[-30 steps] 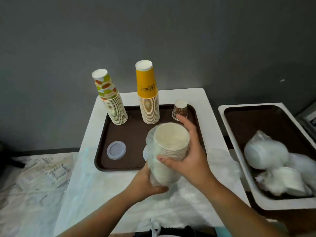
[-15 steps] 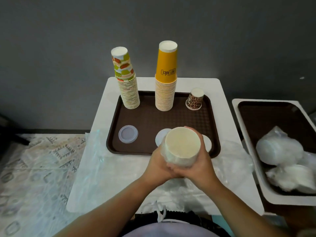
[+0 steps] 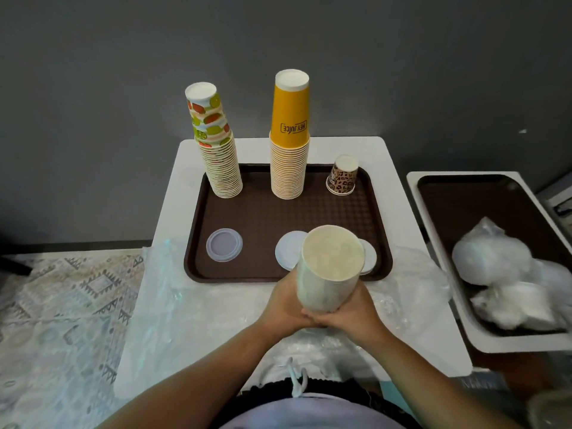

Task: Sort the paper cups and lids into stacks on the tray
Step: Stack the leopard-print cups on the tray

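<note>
Brown tray (image 3: 374, 212) on a white table (image 3: 173, 212), its near edge just ahead of the hands. Bare tray floor lies open between the back row and the front lids. Back row: fruit-print cup stack (image 3: 216, 150), yellow cup stack (image 3: 290, 140), 1 leopard-print cup (image 3: 342, 176), all inverted. Front: clear lid (image 3: 224, 244) at left; 2 white lids (image 3: 288, 249), partly hidden. The left hand (image 3: 281, 305) and right hand (image 3: 359, 311) meet under a plastic-wrapped stack of pale cups (image 3: 328, 274), fingers curled around its lower end; it is held upright above the tray's near edge. Loose plastic film (image 3: 185, 305) covers the near tabletop. At right, a second tray (image 3: 458, 199) holds wrapped bundles (image 3: 492, 258).
</note>
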`<state>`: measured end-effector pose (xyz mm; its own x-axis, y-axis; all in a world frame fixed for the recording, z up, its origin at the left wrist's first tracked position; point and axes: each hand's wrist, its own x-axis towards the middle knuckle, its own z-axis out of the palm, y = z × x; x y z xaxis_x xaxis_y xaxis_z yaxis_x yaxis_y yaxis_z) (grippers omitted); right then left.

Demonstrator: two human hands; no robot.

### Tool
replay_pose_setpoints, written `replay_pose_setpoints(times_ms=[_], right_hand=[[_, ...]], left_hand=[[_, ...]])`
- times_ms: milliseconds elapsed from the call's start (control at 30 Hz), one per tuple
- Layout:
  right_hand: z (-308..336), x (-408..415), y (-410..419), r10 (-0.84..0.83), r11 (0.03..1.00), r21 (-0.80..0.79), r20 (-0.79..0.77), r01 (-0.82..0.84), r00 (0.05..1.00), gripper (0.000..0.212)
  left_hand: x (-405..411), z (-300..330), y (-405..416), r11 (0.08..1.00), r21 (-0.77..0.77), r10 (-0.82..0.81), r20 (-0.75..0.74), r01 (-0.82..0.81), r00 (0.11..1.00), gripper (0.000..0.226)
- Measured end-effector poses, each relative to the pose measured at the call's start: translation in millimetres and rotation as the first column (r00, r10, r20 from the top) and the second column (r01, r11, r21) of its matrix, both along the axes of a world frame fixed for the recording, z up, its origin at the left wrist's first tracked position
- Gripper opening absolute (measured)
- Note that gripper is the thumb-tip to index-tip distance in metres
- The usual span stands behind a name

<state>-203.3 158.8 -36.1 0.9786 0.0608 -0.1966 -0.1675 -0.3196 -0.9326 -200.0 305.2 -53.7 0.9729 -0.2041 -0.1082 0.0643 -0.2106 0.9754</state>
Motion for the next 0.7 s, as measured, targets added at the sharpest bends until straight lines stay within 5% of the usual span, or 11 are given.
replay_pose_setpoints(times_ms=[333,567,700], right_hand=[[-12.3,-2.4,-1.1,0.023,0.999,-0.038,-0.018,-0.024,1.0,0.081],[-10.4,-4.2,-1.8,0.042,0.999,-0.014,-0.03,-0.043,0.999,0.082],[-12.1,-3.0,-3.6,0.093,0.995,-0.026,-0.058,-0.094,0.994,0.083]], left_hand=[[-2.4,-16.8,5.6,0.996,0.015,-0.09,-0.015,0.09,0.996,0.074],[0.0,4.8,25.3,0.964,0.073,-0.252,-0.061,0.256,0.966,0.128],[0.2,52.4,20.4,0.986,-0.044,-0.157,0.054,0.159,0.986,0.139]])
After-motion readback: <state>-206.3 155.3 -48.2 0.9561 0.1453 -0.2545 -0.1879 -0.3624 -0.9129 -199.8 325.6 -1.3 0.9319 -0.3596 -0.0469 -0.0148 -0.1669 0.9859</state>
